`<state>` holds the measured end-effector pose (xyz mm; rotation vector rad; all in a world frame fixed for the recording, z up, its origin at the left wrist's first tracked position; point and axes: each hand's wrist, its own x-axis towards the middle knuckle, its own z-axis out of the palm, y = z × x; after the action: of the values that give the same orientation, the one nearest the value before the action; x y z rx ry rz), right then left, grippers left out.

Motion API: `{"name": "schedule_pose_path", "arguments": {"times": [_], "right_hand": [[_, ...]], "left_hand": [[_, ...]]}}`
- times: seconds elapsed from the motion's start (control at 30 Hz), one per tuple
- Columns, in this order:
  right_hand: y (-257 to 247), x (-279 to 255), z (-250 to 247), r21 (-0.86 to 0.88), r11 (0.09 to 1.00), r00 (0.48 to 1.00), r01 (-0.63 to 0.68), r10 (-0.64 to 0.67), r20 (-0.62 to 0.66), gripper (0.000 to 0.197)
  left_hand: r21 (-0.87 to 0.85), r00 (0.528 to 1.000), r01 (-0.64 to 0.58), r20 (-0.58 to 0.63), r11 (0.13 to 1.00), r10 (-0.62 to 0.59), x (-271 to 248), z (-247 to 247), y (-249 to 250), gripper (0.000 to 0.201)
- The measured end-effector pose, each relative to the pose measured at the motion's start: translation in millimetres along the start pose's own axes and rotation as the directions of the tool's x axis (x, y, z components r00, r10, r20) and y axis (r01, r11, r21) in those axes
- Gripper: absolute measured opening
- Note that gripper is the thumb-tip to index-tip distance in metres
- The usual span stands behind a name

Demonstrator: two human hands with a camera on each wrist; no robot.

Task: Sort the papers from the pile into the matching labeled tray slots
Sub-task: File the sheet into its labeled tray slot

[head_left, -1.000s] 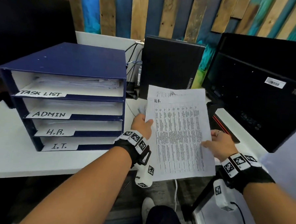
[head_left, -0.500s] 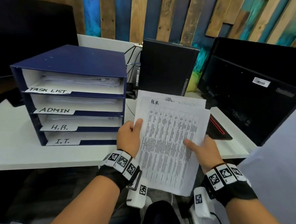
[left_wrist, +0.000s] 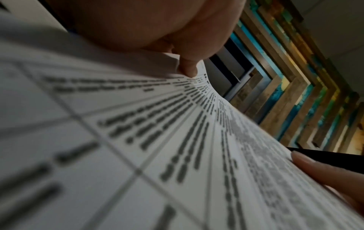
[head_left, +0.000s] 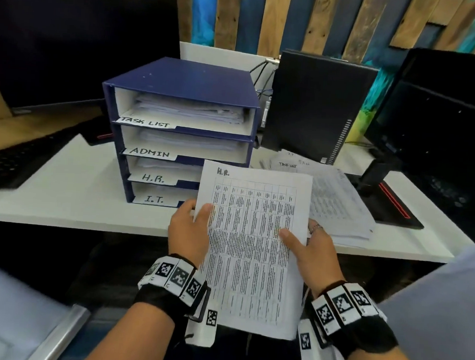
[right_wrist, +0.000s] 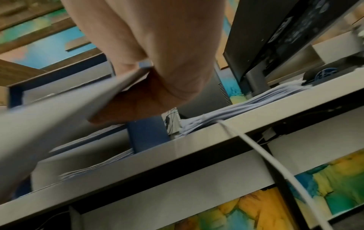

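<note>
Your H.R. sheet (head_left: 251,244) is aloft

You hold it before the blue tray (head_left: 181,80), slots labelled TASK LIST, ADMIN, H.R., I.T.; the pile (head_left: 339,210) lies right.

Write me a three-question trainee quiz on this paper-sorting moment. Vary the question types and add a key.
1. True or false: the held sheet is marked "H.R." at its top.
2. Multiple choice: counting from the top of the blue tray, the H.R. slot is: A) first B) second C) third D) fourth.
3. Fill in: the unsorted pile lies on the desk to the tray's ____ side.

Key
1. True; the left hand and right hand both grip it.
2. C
3. right
</note>
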<state>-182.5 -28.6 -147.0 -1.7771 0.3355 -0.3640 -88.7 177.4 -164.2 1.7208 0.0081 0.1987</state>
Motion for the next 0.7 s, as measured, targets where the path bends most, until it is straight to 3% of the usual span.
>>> {"name": "schedule_pose_path", "arguments": {"times": [0.3, 0.47, 0.6, 0.7], "right_hand": [[2, 3, 77, -0.011, 0.998, 0.979, -0.062, 0.063, 0.193, 0.011], [8, 4, 102, 0.004, 0.982, 0.940, -0.189, 0.180, 0.291, 0.016], [-8, 10, 111, 0.047, 0.985, 0.976, -0.163, 0.154, 0.156, 0.017], [-28, 27, 123, 0.012, 0.990, 0.988, -0.140, 0.139, 0.070, 0.015]], "left_hand": [[0.287, 0.979, 0.088, -0.202, 0.954, -0.029, 25, -77, -17, 0.043], [0.266, 0.954, 0.140, -0.294, 0.954, -0.058, 58, -104, -5, 0.051], [0.227, 0.974, 0.100, -0.220, 0.969, -0.049, 72, -108, 12, 0.054], [0.180, 0.976, 0.192, -0.142, 0.965, -0.167, 71, -117, 19, 0.043]]}}
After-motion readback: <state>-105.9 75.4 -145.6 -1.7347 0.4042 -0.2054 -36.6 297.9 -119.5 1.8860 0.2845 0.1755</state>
